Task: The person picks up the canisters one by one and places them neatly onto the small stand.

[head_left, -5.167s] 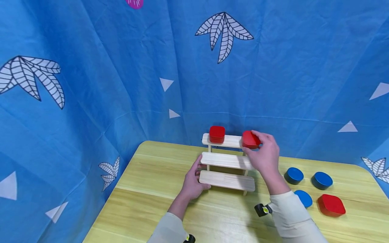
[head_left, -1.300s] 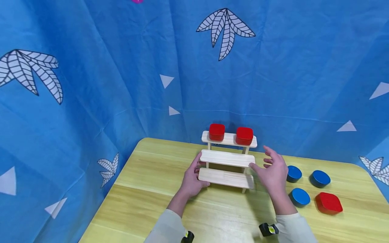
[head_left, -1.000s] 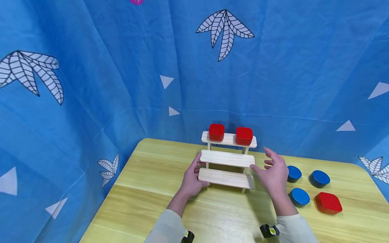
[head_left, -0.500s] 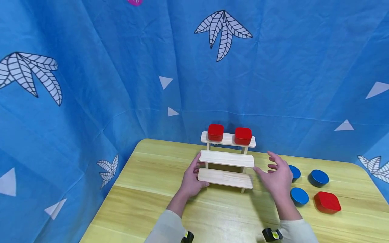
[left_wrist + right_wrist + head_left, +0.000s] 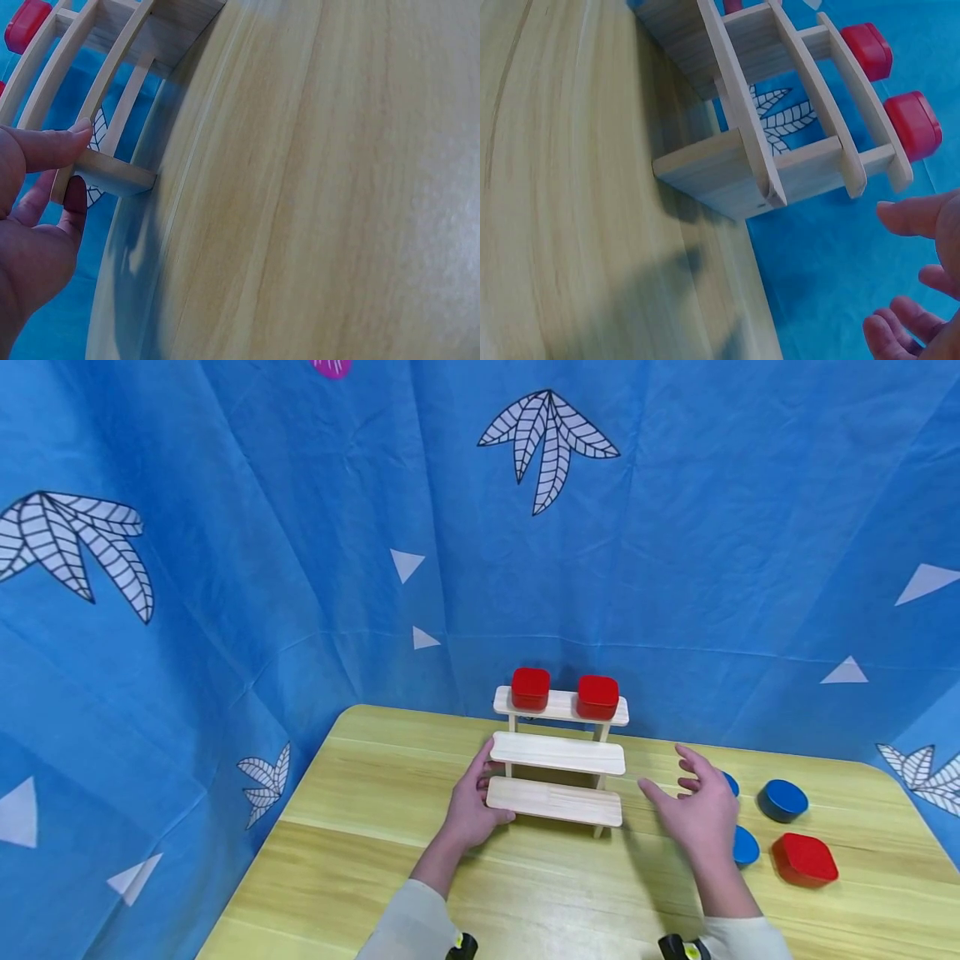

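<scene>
Shelf stand (image 5: pixel 558 753) of pale wood, with three stepped tiers, sits toward the back of a wooden tabletop (image 5: pixel 375 810), between a person's two hands. The left hand (image 5: pixel 471 814) is at its left side, with the fingers drawn narrow: they pinch the left end of the lowest tier (image 5: pixel 553 802), thumb on one face and fingers on the other, as the left wrist view shows.

The right hand (image 5: pixel 701 817) is near the stand's right side but apart from it. Its thumb and fingers are spread wide and hold nothing, with the thumb pointing toward the right end of the middle tier (image 5: pixel 558 752).

Two red boxes with rounded corners rest on the top tier (image 5: pixel 563 705), a gap between them: the left box (image 5: pixel 530 689) toward the left end, the right box (image 5: pixel 597 697) near the right end. Both are beyond the reach of either hand's fingers, touching neither.

On the tabletop to the right lies another red box (image 5: pixel 805 860), near a round blue box (image 5: pixel 782 800). Two more round blue boxes (image 5: pixel 746 846) are partly hidden by the right hand. Behind everything hangs a blue curtain (image 5: pixel 487 585) printed with white leaves and triangles.
</scene>
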Demonstrator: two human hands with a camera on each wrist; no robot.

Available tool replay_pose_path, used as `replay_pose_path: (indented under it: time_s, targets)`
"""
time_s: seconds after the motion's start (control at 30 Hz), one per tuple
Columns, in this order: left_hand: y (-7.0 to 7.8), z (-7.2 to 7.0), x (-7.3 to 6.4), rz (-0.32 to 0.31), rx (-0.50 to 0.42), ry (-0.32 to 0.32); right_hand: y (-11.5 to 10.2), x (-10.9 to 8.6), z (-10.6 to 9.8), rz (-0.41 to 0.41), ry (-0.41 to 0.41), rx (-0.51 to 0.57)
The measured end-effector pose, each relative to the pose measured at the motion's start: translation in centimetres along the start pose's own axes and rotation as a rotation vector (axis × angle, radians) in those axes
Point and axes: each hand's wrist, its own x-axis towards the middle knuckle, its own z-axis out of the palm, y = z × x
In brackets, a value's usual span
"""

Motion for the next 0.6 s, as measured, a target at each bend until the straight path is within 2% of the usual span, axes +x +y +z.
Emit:
replay_pose_path:
  time_s: [0.2,0.43,0.6]
  targets:
    - [0.0,0.0,-0.1,0.005,-0.003,-0.001,0.7,-0.2,-0.6,0.028,-0.001,-0.029]
    - [-0.2,0.0,0.1,0.008,0.004,-0.007,1.8,-0.4,-1.8,0.008,0.016,-0.117]
    - [-0.3,0.0,0.1,0.003,-0.012,-0.003,2.7,-0.5,-2.4,0.033,-0.001,-0.109]
